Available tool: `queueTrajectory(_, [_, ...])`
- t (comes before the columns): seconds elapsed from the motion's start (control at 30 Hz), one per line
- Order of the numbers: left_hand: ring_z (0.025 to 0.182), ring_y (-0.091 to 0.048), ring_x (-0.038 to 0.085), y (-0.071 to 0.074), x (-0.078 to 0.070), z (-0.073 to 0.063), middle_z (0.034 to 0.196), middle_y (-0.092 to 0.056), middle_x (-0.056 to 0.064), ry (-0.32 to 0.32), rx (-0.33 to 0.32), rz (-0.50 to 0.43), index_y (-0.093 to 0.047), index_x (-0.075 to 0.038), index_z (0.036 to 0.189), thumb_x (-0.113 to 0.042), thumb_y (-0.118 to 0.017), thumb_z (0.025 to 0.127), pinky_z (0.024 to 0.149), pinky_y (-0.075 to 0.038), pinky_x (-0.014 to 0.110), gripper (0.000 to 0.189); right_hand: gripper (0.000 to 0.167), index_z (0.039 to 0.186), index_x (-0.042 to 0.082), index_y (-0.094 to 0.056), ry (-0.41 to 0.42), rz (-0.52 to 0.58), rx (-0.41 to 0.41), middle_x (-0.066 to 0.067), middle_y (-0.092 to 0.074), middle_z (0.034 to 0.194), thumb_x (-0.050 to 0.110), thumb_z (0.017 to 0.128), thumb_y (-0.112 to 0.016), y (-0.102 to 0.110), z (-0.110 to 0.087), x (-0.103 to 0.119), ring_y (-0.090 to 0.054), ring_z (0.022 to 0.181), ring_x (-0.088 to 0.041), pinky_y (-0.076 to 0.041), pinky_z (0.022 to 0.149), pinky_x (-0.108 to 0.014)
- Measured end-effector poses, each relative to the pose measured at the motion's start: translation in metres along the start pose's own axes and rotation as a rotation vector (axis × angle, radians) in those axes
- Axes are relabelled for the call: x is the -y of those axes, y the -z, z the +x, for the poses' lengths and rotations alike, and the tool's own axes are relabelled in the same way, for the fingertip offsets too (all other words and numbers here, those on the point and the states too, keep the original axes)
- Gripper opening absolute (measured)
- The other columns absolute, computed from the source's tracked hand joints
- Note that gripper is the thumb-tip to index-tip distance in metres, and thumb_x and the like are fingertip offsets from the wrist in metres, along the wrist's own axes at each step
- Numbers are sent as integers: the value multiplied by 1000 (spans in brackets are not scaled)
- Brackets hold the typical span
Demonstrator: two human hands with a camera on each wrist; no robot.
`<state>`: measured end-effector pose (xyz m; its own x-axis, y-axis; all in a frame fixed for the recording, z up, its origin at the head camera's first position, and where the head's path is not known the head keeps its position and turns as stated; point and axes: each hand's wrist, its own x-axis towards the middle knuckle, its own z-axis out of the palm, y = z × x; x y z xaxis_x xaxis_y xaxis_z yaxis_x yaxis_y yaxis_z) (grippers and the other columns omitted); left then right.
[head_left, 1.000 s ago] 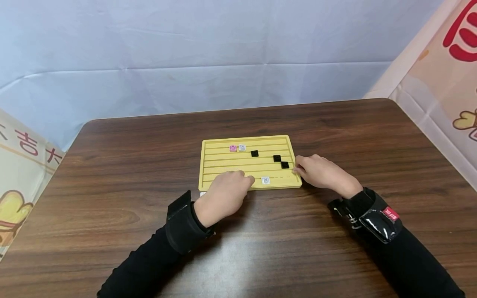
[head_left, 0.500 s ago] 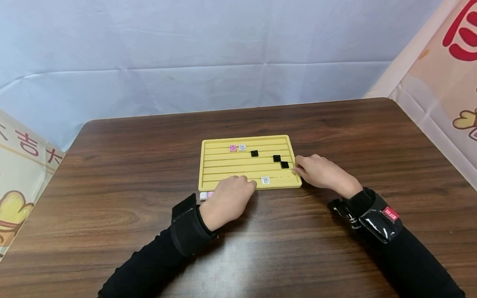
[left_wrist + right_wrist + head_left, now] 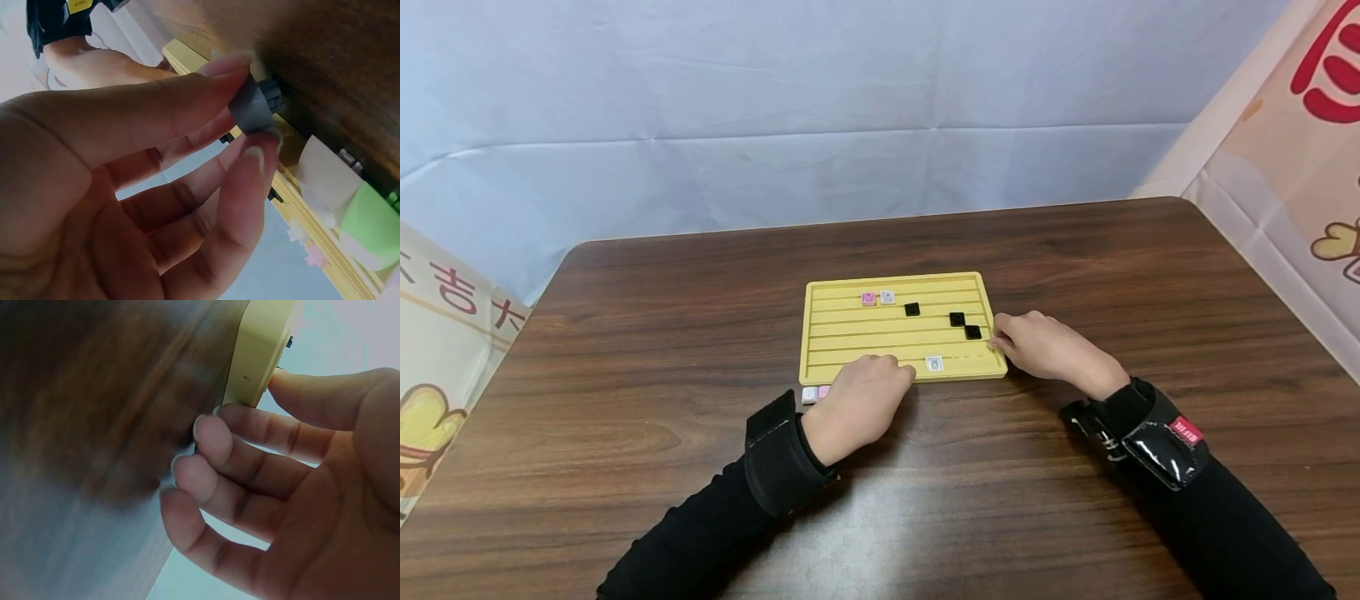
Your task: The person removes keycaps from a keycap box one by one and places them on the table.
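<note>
Small dark block (image 3: 250, 109) pinched in the left hand (image 3: 863, 407)

The small dark block sits between the left thumb and a fingertip, by the near edge of the yellow board (image 3: 842, 329); the back of the hand hides it from the head view, and I cannot tell whether it touches the board. It looks light, stiff and probably plastic, unlikely to break, though smooth sides could slip or twist; opposite side faces seem the best hold, leaving the stud free. That stud points away from the palm, towards the wood; the body is compact, with no clear long axis.

The board looks rigid and fairly light, so it might slide; its rim is the place to grip. Its long axis and ridges run left to right. The right hand (image 3: 1056, 348) pinches its right edge, thumb on top.

On the board lie three black tiles (image 3: 912, 309), a pink tile (image 3: 868, 299) and two white tiles (image 3: 934, 363). Just beside its near edge, a white piece (image 3: 809, 396) rests on the table (image 3: 647, 333).
</note>
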<state>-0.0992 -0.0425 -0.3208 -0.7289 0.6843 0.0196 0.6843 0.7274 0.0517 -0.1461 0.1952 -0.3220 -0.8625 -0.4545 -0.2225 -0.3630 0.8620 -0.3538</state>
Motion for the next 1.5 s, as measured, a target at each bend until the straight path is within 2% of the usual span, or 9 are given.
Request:
queueTrajectory(0.13, [61, -57, 19, 1, 0, 0, 68, -57, 6, 11, -1, -15, -62, -6, 77, 7, -57, 79, 48, -45, 29, 15, 12, 92, 0, -53, -2, -5, -1, -4, -46, 66, 12, 95, -50, 0, 0, 0, -37, 50, -13, -28, 49, -28])
queueTrajectory(0.37, [61, -55, 19, 2, 1, -2, 69, -55, 6, 31, 2, 16, -64, -8, 79, 5, -56, 82, 47, -44, 29, 15, 12, 91, 1, -53, -1, 1, 7, -4, -46, 66, 11, 95, -50, 0, 0, 0, -37, 50, -13, -29, 50, -28])
queueTrajectory(0.73, [64, -53, 18, 4, 0, 0, 76, -52, 6, 56, 69, 44, -68, -11, 88, 0, -55, 87, 43, -42, 27, 17, 12, 91, 0, -53, -7, -8, 4, -4, -46, 65, 11, 95, -50, 1, 1, 0, -38, 50, -13, -31, 49, -27])
queueTrajectory(1.2, [60, -49, 17, 6, 2, -1, 73, -50, 6, 55, 52, 62, -67, -11, 84, 0, -55, 87, 44, -41, 27, 17, 13, 93, -1, -53, -11, 0, 12, -4, -47, 66, 12, 95, -50, 1, 1, -1, -39, 50, -14, -31, 49, -28])
queueTrajectory(1.5, [59, -48, 16, 8, 2, -2, 72, -49, 5, 70, 69, 58, -67, -11, 81, 0, -55, 87, 43, -40, 27, 17, 12, 92, 0, -53, -5, -4, 9, -4, -47, 65, 12, 95, -50, 2, 1, -1, -39, 50, -13, -31, 50, -28])
